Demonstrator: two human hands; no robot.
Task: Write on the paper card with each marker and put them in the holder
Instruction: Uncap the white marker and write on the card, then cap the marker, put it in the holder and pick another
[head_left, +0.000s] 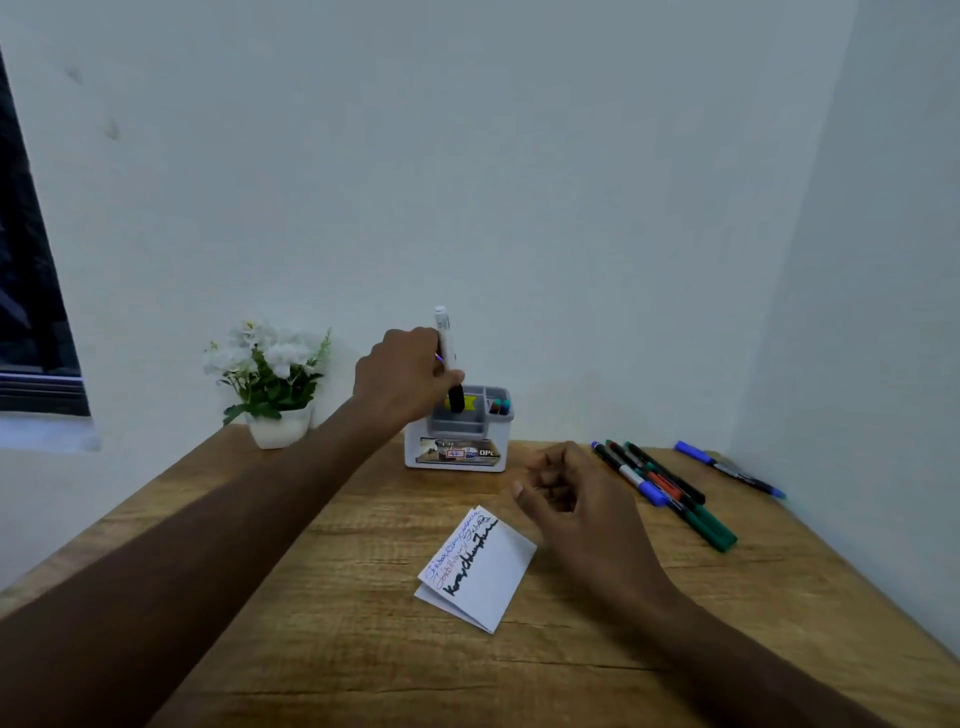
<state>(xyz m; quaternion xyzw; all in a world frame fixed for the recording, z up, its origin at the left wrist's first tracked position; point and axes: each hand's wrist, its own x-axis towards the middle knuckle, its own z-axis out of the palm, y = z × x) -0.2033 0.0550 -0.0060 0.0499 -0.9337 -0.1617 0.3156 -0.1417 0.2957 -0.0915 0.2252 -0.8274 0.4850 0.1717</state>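
Both bare forearms enter from the bottom edge, cut off by the frame, over the wood-grain table (332, 649). Nearest thing on it: white folded paper card (480, 569) w/ four handwritten lines, blue, red, a faint one and thick black; script not legible. Right hand (563, 493) hovers just beside the card's upper right, fingers loosely curled, holding nothing. Left hand (402, 376) is further back, its grip clamped round a white-barrelled marker with black cap (448, 358), held upright, cap end down at the mouth of the white-and-grey plastic desk holder (457, 434). Whether the cap touches the holder: can't tell. Two marker ends, one reddish and one teal, sit in the holder's right compartment. Holder's front label is blurred; only "OP" reads, rest cut off. Right of the holder lies a bunch of loose markers (670, 491), blue, red, green, black, touching. A separate blue marker (730, 469) lies near the wall; its print is too small to read. White flowers in a white pot (270, 384) stand at back left.
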